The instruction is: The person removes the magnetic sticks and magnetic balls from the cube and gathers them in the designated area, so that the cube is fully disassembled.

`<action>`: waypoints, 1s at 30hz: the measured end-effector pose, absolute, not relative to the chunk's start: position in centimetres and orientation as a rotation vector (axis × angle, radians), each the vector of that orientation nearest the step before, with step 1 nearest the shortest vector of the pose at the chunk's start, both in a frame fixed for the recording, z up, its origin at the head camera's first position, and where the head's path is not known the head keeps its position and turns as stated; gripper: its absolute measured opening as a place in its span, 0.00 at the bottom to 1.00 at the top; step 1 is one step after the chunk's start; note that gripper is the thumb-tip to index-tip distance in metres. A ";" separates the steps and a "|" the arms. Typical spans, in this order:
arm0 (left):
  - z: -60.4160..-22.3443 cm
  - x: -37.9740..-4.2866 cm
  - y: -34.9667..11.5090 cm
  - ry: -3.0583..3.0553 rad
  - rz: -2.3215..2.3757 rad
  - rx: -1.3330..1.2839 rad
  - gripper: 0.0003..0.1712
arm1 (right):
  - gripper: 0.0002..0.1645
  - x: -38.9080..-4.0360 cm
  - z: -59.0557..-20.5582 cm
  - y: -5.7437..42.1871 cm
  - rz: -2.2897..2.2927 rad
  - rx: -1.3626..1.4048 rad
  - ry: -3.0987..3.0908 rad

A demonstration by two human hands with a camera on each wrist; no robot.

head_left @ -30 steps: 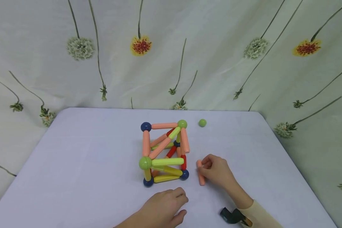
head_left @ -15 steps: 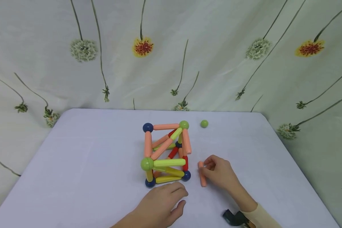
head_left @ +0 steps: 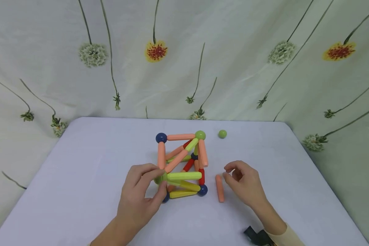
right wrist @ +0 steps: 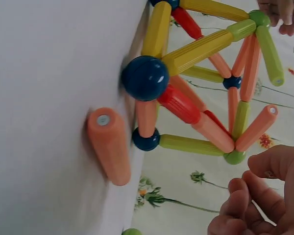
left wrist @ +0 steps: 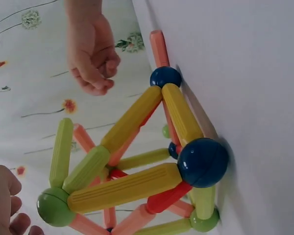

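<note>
A cube-like frame of magnetic rods and balls (head_left: pixel 184 176) stands on the table. My left hand (head_left: pixel 138 194) is at its upper front-left green ball (left wrist: pixel 55 206). The left wrist view shows a small gap between those fingers and the ball. A yellow-green rod (left wrist: pixel 62 152) juts from this ball with its other end free. To the right of the frame, an orange magnetic rod (head_left: pixel 219 188) lies on the table. My right hand (head_left: pixel 246 184) hovers just beside this rod, fingers loosely bent and holding nothing.
A loose green ball (head_left: pixel 222 134) lies near the table's back edge. Another orange rod (head_left: pixel 203 153) hangs from the frame's back-right green ball (head_left: pixel 200 135). A black strapped device (head_left: pixel 258 236) is at the right wrist. Flowered cloth (head_left: pixel 178 68) hangs behind the table.
My left hand has moved left and forward to the frame's front-left green ball. The right hand has come off the orange rod, which stays lying on the table.
</note>
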State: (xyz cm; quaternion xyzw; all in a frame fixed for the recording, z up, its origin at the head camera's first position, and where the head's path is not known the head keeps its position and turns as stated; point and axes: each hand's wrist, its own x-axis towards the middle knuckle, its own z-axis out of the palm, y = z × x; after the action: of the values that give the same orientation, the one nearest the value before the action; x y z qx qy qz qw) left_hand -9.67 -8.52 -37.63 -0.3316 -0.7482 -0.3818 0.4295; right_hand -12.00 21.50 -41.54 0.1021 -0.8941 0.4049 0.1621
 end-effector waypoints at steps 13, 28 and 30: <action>-39.9 -10.5 -9.3 -2.037 -0.996 -0.745 0.19 | 0.23 -11.7 -38.2 16.9 1.081 1.105 -2.213; -39.4 -10.7 -9.6 -2.046 -1.010 -0.759 0.13 | 0.17 -11.8 -37.5 14.8 0.809 1.036 -2.370; -39.3 -10.7 -9.7 -2.042 -1.007 -0.763 0.12 | 0.17 -11.9 -37.5 14.7 0.829 1.034 -2.355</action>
State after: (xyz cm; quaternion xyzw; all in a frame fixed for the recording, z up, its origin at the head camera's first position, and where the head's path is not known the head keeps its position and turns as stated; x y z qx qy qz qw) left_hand -10.71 -9.67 -39.31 -0.2961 -0.7928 -0.3910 0.3618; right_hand -11.86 14.65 -37.50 0.3735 -0.8505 0.2995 0.2178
